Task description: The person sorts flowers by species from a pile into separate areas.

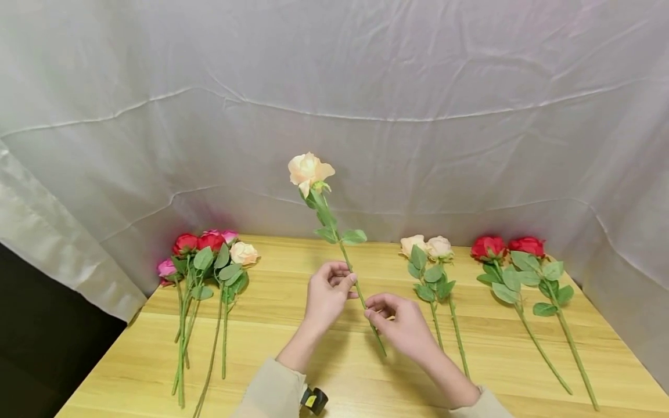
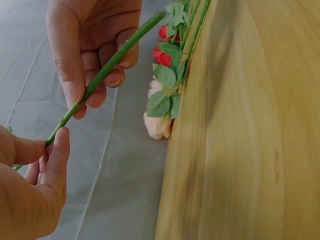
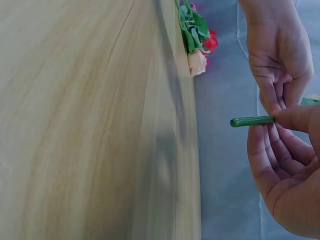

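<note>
A peach rose [image 1: 310, 172] is held up over the table in the head view, its bloom up and leaning left. My left hand [image 1: 329, 295] pinches the green stem [image 2: 107, 67] between thumb and fingers below the leaves. Lower on the same stem, my right hand [image 1: 401, 326] pinches it too, with the cut end sticking out past the fingers. Both hands show in each wrist view, close together along the stem. Nearest the right hand lie two pale peach roses [image 1: 439, 248] on the wood.
On the wooden table [image 1: 522, 360], two red roses [image 1: 488, 248] lie at the right. A bunch at the left mixes red, pink and peach roses [image 1: 244, 253]. Grey cloth [image 1: 366, 81] hangs behind the table. A black wrist strap [image 1: 315, 400] shows by the left sleeve.
</note>
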`<state>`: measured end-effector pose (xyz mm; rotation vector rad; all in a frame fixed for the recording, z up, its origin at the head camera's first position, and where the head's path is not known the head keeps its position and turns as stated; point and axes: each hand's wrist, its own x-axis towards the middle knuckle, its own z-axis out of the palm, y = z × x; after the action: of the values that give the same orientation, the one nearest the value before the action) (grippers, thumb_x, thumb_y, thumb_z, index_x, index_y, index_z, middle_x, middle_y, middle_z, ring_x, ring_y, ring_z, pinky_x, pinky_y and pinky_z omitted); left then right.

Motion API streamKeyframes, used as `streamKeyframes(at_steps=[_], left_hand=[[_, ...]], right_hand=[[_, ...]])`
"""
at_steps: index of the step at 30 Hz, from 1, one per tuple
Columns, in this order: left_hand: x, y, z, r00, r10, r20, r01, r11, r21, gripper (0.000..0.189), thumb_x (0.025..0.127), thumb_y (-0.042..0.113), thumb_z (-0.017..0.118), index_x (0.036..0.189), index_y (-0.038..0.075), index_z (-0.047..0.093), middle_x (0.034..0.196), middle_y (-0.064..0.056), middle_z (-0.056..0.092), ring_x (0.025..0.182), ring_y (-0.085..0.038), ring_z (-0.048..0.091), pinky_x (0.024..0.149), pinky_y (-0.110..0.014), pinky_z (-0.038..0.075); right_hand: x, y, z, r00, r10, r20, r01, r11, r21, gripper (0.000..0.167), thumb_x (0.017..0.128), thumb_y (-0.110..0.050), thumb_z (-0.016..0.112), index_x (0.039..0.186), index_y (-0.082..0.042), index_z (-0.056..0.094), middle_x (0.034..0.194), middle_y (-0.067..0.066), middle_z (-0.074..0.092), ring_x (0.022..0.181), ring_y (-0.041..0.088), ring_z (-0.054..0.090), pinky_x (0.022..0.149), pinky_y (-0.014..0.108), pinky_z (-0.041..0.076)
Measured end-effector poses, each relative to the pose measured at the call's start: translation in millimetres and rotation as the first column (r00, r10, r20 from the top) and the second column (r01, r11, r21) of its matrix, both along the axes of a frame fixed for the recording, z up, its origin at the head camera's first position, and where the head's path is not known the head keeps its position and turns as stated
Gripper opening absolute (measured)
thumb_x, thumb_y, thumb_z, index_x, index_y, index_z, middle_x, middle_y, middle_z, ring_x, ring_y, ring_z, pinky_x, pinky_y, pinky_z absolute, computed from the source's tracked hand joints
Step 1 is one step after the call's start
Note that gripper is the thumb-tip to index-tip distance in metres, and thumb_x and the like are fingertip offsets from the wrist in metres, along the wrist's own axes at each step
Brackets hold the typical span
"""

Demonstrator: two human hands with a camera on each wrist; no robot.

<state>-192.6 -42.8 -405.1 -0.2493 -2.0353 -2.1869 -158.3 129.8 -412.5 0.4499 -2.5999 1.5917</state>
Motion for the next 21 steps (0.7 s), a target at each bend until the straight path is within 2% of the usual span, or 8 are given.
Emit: streamKeyframes(at_steps=[9, 17, 21], left_hand=[[0.9, 2.3, 2.3, 1.000, -0.028, 0.000, 0.028, 0.999, 0.021, 0.022, 0.098, -0.004, 0.066, 0.118, -0.011, 0.058, 0.106, -0.019, 0.064, 0.090, -0.019, 0.067, 0.081, -0.044, 0.065], [3.4, 0.6, 1.5, 0.997, -0.077, -0.011, 0.078, 0.997, 0.024, 0.026, 0.099, 0.000, 0.067, 0.120, -0.010, 0.057, 0.109, -0.018, 0.062, 0.094, -0.022, 0.068, 0.077, -0.032, 0.065], [5.9, -1.9, 3.0, 0.996, -0.083, -0.031, 0.083, 0.997, -0.006, 0.027, 0.100, 0.003, 0.067, 0.122, -0.008, 0.057, 0.112, -0.019, 0.062, 0.099, -0.027, 0.067, 0.077, -0.031, 0.065]], right_hand=[[0.7, 2.6, 2.4, 1.000, 0.002, 0.015, -0.002, 1.000, -0.001, 0.010, 0.093, -0.004, 0.073, 0.103, -0.002, 0.074, 0.086, 0.008, 0.072, 0.069, 0.013, 0.066, 0.057, 0.025, 0.059], [4.3, 7.2, 2.3, 1.000, -0.016, 0.001, 0.016, 1.000, 0.009, 0.009, 0.092, -0.003, 0.074, 0.102, -0.004, 0.074, 0.084, 0.004, 0.072, 0.067, 0.013, 0.067, 0.056, 0.026, 0.059], [6.8, 10.4, 2.0, 0.999, -0.032, -0.010, 0.032, 0.999, -0.008, 0.009, 0.092, -0.002, 0.075, 0.100, -0.004, 0.074, 0.085, 0.007, 0.074, 0.067, 0.013, 0.068, 0.056, 0.027, 0.060]])
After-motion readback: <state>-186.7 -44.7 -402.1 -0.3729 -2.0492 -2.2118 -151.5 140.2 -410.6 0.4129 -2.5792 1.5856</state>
